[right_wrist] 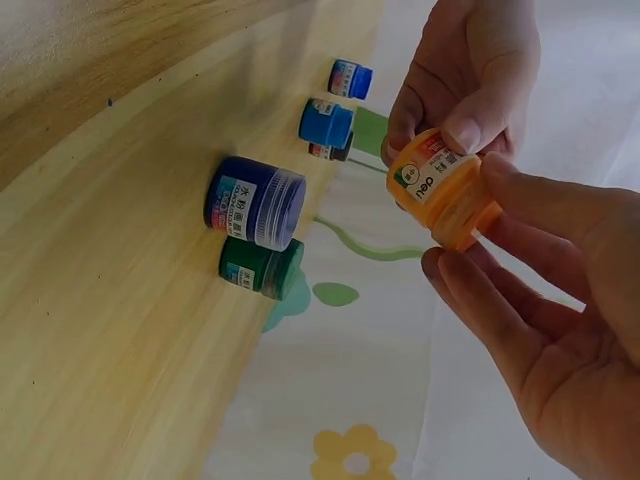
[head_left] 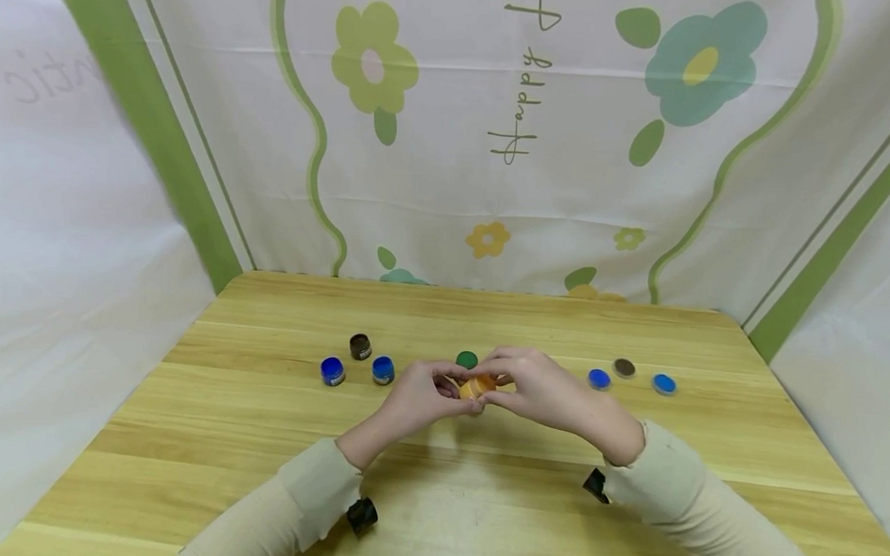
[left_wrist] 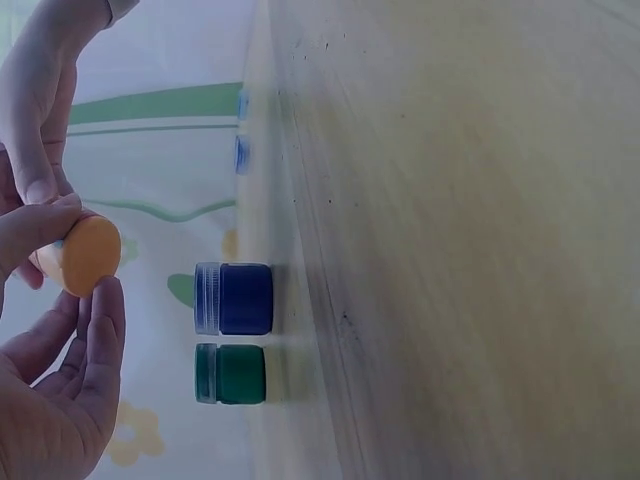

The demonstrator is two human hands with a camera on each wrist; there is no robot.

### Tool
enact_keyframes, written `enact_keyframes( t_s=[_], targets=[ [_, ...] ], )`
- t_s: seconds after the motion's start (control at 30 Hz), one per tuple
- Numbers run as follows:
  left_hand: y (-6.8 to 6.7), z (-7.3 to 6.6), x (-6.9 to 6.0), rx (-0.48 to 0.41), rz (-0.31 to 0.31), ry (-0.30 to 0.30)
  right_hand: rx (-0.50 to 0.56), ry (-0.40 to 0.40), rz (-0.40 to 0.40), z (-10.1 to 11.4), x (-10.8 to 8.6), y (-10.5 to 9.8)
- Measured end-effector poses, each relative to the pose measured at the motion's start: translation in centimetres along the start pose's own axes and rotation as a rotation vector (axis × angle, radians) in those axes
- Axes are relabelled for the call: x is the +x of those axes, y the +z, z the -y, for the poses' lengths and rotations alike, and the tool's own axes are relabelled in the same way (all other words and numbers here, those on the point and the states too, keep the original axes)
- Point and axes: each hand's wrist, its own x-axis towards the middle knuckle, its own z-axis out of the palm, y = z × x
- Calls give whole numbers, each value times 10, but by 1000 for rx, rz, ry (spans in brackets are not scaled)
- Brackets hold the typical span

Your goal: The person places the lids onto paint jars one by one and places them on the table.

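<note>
An orange paint jar [head_left: 476,386] is held tilted off the table between both hands. My left hand [head_left: 420,394] grips its labelled body [right_wrist: 430,178], thumb on one side and fingers on the other. The fingers and thumb of my right hand [right_wrist: 575,330] pinch the lid end [right_wrist: 466,215]. Below the hands, a dark blue jar [right_wrist: 250,200] stands on the table with its clear lid on; the hands mostly hide it in the head view. Right beside it is a lidded green jar [left_wrist: 238,374].
On the left stand a blue jar [head_left: 332,371], a brown jar [head_left: 360,346] and a lighter blue jar [head_left: 383,371], seemingly lidless. Three loose lids lie right: blue [head_left: 599,379], brown [head_left: 623,368] and light blue [head_left: 664,385]. A patterned curtain [head_left: 434,171] hangs behind the wooden table [head_left: 263,435].
</note>
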Motion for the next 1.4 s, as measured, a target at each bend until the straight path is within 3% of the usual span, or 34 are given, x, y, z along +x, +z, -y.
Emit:
enact_keyframes(
  t_s=[0.2,0.5,0.77,1.03,1.27,1.4],
  targets=[
    [-1,3,1,16,-3,9,8,-82,-1,-4,0,1],
    [3,-3,0,47,-21,49,50,59,-11,-1,0,2],
    [2,-3,-1,40,-3,19,53,-54,19,-2,0,-1],
    [3,-3,0,51,-10,40,67,49,9,-1,-1,0],
    [3,-2,-1,29,-10,24,53,-17,-3,-2,0,1],
    [3,-2,0,47,-15,47,67,36,-13,-2,0,3]
  ],
)
